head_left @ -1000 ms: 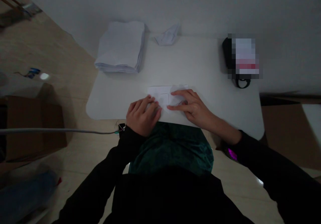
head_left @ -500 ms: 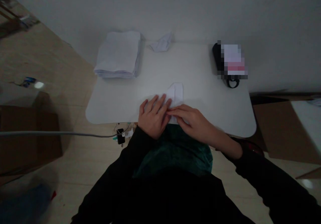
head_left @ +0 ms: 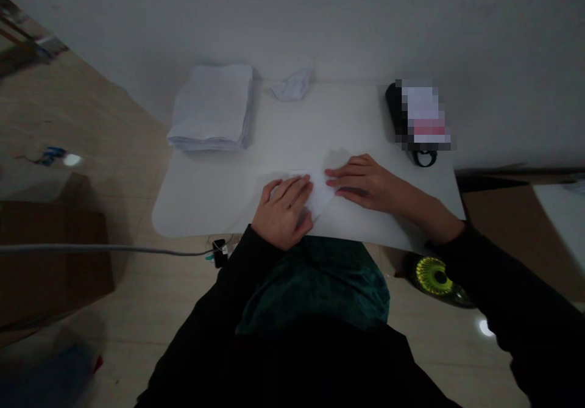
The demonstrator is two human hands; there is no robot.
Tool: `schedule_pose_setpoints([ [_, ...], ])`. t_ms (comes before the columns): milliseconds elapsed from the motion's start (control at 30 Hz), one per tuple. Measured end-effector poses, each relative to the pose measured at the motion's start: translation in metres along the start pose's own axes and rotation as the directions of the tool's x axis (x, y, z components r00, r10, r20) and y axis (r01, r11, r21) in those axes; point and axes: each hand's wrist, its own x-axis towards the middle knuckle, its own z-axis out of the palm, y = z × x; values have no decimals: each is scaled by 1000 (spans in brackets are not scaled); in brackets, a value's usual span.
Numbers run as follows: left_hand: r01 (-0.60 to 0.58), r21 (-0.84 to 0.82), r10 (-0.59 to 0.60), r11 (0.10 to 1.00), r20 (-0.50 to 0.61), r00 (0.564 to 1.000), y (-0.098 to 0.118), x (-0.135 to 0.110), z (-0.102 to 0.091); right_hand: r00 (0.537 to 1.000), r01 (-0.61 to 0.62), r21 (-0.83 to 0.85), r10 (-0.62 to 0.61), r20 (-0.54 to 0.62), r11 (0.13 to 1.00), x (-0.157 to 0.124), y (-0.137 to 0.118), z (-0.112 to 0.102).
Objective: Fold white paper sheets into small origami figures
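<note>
White folded paper [head_left: 317, 197] between hands [head_left: 283, 210] [head_left: 365, 181], near table edge [head_left: 205, 232]

No legible txt, pixelated label [head_left: 423, 114] on blk item [head_left: 393, 108], unreadable

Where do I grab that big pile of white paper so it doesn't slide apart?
Come from the left, where the pile seems to stick out past the corner of the table. Slide your fingers underneath and press your thumb on top, because the loose sheets could slip.

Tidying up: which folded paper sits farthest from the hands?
The small folded sheet at the table's far edge; the other folded sheet lies under the left hand, beside the right hand.
</note>
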Motion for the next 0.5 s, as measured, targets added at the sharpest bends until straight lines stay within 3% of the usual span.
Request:
schedule_pose_setpoints([
  [200,-3,32,3,999,-16,1000,2,2,-4,991,125,-145,-130,-23,982,8,-4,3],
  [367,-20,-64,22,998,30,999,-15,3,-8,992,124,-30,-125,-34,992,11,3,3],
  [500,-44,-101,46,994,20,999,-21,3,-7,990,133,-120,-137,-27,984,15,0,8],
])
